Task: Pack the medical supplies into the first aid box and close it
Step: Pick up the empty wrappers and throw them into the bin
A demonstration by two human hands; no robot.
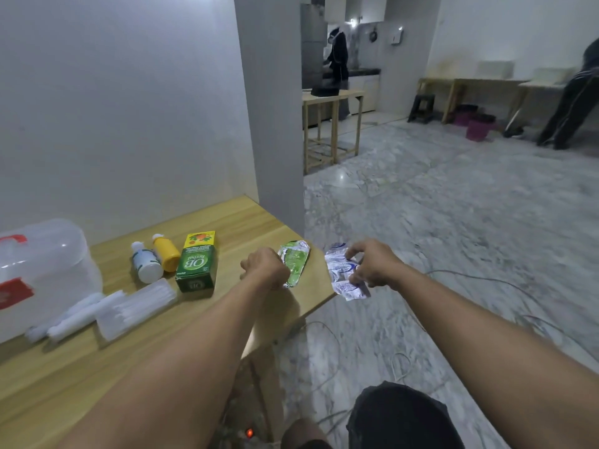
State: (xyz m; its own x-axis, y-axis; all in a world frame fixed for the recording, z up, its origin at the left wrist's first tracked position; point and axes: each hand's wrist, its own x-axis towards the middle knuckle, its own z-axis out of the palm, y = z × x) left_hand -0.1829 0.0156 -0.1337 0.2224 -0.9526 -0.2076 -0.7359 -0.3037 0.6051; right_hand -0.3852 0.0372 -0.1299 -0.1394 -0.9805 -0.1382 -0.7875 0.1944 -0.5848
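The translucent first aid box (42,270) with red markings stands shut at the table's left. My left hand (265,268) grips a green and silver blister pack (295,262) lying at the table's right corner. My right hand (372,265) holds a silver and blue blister pack (345,275) in the air just past the table edge. On the table between the box and my hands lie a white bottle (146,262), a yellow bottle (165,252), a green OB carton (197,262), a bag of cotton swabs (136,307) and white gauze rolls (73,317).
The wooden table (227,222) ends right beside my hands, against a white wall and pillar. Cables trail over the marble floor (453,222) below. Other wooden tables and two people are far off at the back.
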